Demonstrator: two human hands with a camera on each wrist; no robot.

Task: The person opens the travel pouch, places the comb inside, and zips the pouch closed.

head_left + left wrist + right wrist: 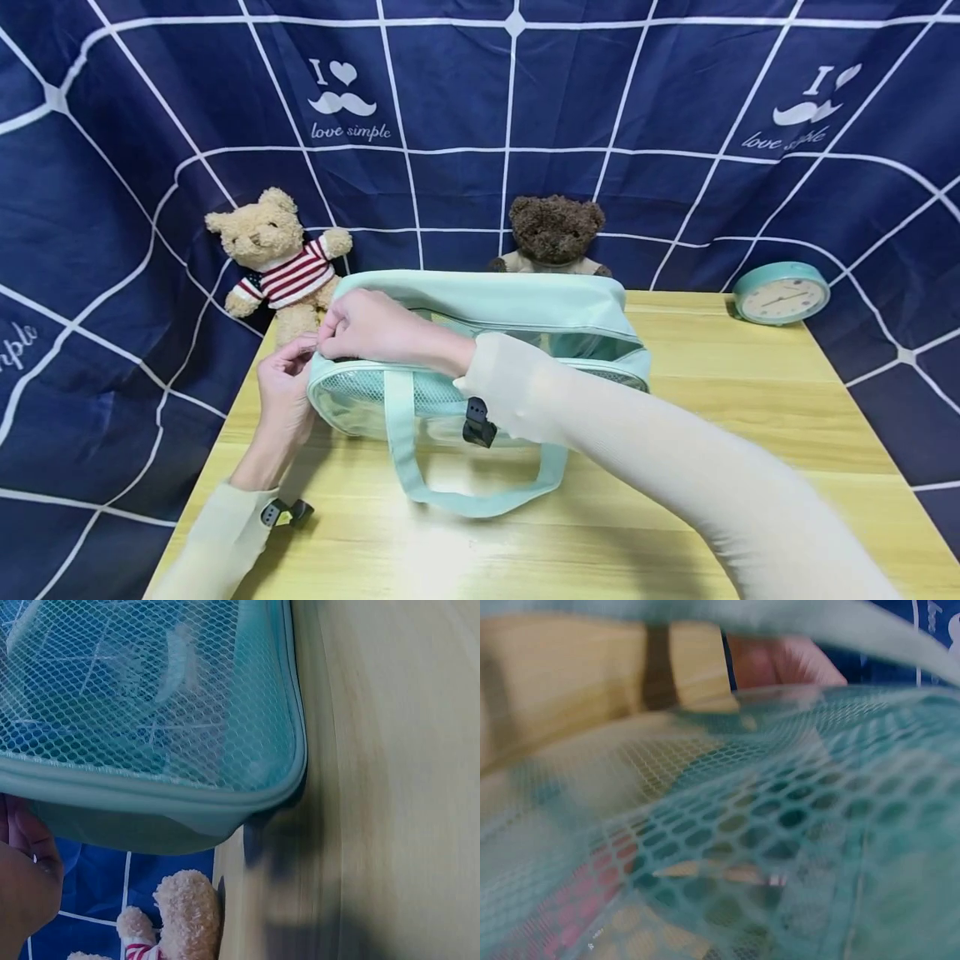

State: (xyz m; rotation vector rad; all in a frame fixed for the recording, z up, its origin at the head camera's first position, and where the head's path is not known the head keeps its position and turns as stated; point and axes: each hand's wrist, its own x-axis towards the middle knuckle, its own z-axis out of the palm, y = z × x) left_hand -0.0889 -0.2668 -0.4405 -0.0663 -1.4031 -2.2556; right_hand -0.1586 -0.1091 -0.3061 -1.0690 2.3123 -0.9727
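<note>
A mint-green bag (592,308) with clear and mesh panels stands on the table, its top gaping along a dark zipper line at the right. My left hand (285,379) holds the bag's left end; the left wrist view shows that hand (30,877) with its fingertips hidden behind the end panel. Reaching across the top, my right hand (375,329) pinches at the top left corner with curled fingers. Whatever lies under those fingertips is hidden. The bag's handle (480,504) droops onto the table in front. Through blurred mesh (795,817) in the right wrist view, a pinkish shape (585,892) shows.
Behind the bag's left end sits a light teddy bear (292,271) in a striped sweater. A dark brown bear (555,229) is partly hidden behind the bag. A round green clock (782,293) stands at the wooden table's (750,400) back right. Blue gridded cloth (457,92) surrounds the table.
</note>
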